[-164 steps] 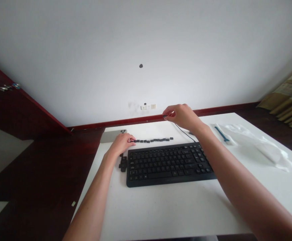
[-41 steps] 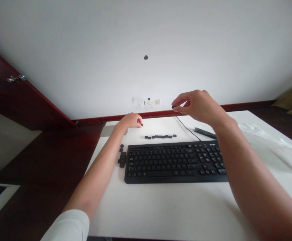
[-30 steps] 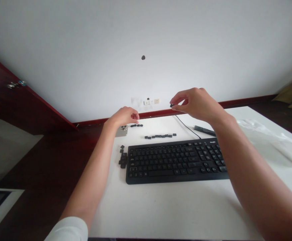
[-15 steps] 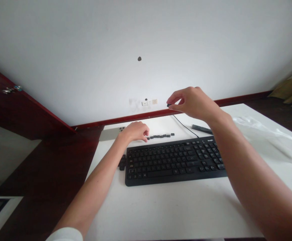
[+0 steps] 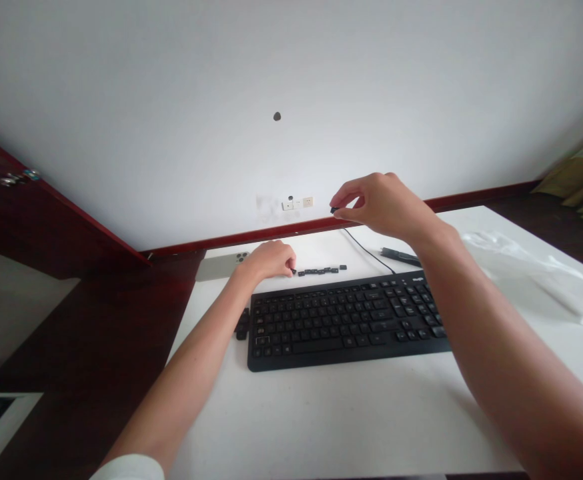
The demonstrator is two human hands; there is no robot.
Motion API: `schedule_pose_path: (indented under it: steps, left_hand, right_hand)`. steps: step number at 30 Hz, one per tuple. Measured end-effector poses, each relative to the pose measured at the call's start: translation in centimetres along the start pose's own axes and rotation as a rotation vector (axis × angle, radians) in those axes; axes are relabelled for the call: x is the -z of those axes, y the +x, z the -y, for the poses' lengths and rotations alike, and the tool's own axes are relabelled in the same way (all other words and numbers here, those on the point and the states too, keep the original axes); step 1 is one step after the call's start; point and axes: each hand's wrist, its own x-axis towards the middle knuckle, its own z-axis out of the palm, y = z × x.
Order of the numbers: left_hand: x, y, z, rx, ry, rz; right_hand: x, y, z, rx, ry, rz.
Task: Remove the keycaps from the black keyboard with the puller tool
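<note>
My right hand [image 5: 379, 203] is raised above the far side of the white table, thumb and forefinger pinching a small black keycap [image 5: 333, 210]. Down at the tabletop, my left hand [image 5: 271, 259] has its fingertips closed on another black keycap [image 5: 293, 272] at the left end of a loose row. Several more keycaps [image 5: 316, 271] make up that row, and a single keycap [image 5: 343, 267] lies at its right. In front of both hands is a black keyboard [image 5: 321, 327], its right end partly hidden by my right forearm.
More black keycaps [image 5: 242, 325] are gathered by the keyboard's left edge. A phone [image 5: 216, 267] lies behind my left wrist. To the right are a black pen-like tool [image 5: 399, 255], a cable [image 5: 366, 250] and clear plastic wrap [image 5: 541, 273] on the white table [image 5: 321, 420].
The fingertips of my left hand have closed together at the keycap on the row's left end. My right hand stays raised with its keycap. The view has shifted slightly.
</note>
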Motion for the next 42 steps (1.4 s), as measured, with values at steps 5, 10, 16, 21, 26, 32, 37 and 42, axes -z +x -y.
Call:
schedule_pose_path:
  steps: [5,10,16,21,26,32,37,42]
  left_hand:
    - [1.8,1.6,2.0,0.084,-0.07,-0.141]
    - [1.8,3.2,2.7,0.07,-0.2,-0.204]
    - [0.2,3.7,3.0,0.068,-0.081,-0.253]
    - [-0.3,3.9,4.0,0.05,-0.049,-0.193]
    - [-0.7,4.2,4.5,0.063,-0.059,-0.164]
    - [-0.8,4.3,4.9,0.037,-0.101,-0.159]
    - [-0.7,4.0,4.9,0.033,-0.148,-0.146]
    - [-0.7,4.0,4.8,0.052,-0.147,-0.13]
  right_hand:
    - [0.4,0.0,-0.1,-0.001,0.001,-0.012]
    - [1.1,-0.3,0.1,0.001,0.018,-0.025]
    - [1.2,-0.4,0.4,0.013,0.033,-0.02]
    - [1.0,-0.3,0.1,0.011,0.027,0.014]
    - [0.7,-0.2,0.1,0.007,0.013,0.033]
    - [0.4,-0.1,0.0,0.019,-0.002,0.038]
    - [0.3,-0.1,0.0,0.016,-0.005,0.041]
    - [0.5,-0.1,0.1,0.017,-0.009,0.031]
